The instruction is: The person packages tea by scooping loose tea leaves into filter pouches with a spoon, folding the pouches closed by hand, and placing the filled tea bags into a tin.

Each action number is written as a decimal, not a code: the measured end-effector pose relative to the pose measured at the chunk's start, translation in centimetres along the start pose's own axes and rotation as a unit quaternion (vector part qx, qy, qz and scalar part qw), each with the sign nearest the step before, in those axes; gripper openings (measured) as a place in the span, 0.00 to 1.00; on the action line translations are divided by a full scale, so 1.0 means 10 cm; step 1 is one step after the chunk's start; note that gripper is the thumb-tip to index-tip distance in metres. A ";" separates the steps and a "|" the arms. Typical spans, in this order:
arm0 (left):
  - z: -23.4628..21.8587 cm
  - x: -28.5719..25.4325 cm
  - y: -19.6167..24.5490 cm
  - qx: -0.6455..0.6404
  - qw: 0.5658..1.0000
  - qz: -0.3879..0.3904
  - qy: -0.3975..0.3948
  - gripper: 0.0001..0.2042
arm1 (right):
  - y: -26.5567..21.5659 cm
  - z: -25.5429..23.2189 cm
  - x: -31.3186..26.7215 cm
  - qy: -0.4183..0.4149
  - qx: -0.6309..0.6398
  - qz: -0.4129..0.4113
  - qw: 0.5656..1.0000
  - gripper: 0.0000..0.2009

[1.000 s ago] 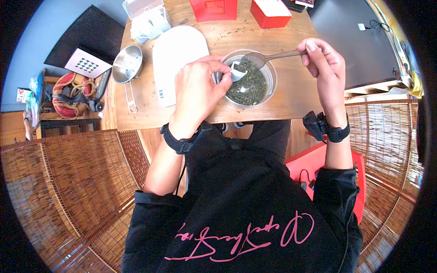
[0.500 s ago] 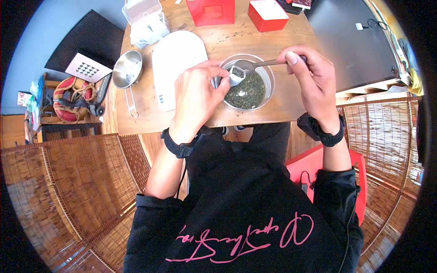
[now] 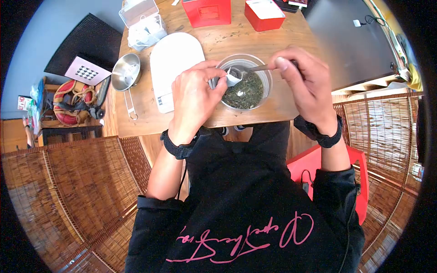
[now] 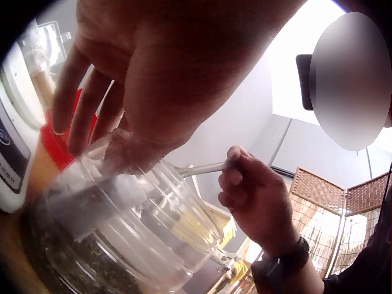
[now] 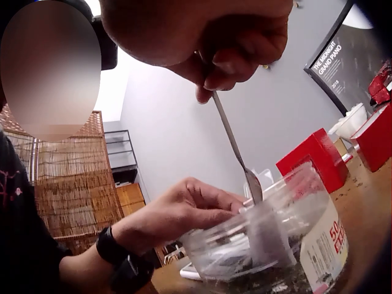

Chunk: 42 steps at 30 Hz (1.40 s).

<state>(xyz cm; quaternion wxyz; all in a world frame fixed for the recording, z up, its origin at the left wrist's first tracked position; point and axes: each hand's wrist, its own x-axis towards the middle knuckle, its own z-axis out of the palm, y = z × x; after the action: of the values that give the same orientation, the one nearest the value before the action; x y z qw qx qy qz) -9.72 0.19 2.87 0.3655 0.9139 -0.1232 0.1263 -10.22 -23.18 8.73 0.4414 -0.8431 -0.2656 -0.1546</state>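
In the head view a clear round tub (image 3: 268,86) of dark green dried leaves (image 3: 248,93) stands on the table. My left hand (image 3: 195,93) pinches a small white bag (image 3: 233,78) by its edge, inside the tub's left rim. My right hand (image 3: 307,79) holds a metal spoon (image 3: 258,68) by its handle, the bowl end at the bag's mouth. The right wrist view shows the spoon (image 5: 230,131) pointing down into the top of the bag (image 5: 269,242). How much leaf the spoon carries cannot be told.
A white flat scale (image 3: 175,59) lies left of the tub, with a metal pan (image 3: 126,73) beyond it. At the far side are a clear box of white bags (image 3: 146,32), a red box (image 3: 207,12) and an open red box (image 3: 265,20). Wooden table's near edge (image 3: 159,129).
The right hand has moved left and slightly down, bringing the spoon from above the leaves to the bag's mouth. The bag now stands more open; the left hand has kept its pinch.
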 end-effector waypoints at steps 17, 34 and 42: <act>-0.02 -0.01 0.01 0.002 1.000 0.001 0.005 0.05 | -0.01 -0.02 0.02 -0.010 -0.017 -0.004 1.000 0.07; -0.02 -0.01 0.03 -0.006 1.000 0.016 0.005 0.06 | 0.03 -0.02 -0.01 -0.013 -0.016 -0.020 1.000 0.07; 0.00 -0.02 0.00 0.000 1.000 0.025 0.013 0.06 | 0.16 -0.07 -0.05 0.082 -0.001 -0.006 0.997 0.09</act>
<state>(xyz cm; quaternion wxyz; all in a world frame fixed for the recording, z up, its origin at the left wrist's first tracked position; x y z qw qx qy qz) -9.95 0.24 2.83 0.3636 0.9090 -0.1410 0.1471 -9.72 -24.67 7.83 0.4597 -0.8266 -0.2328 -0.2262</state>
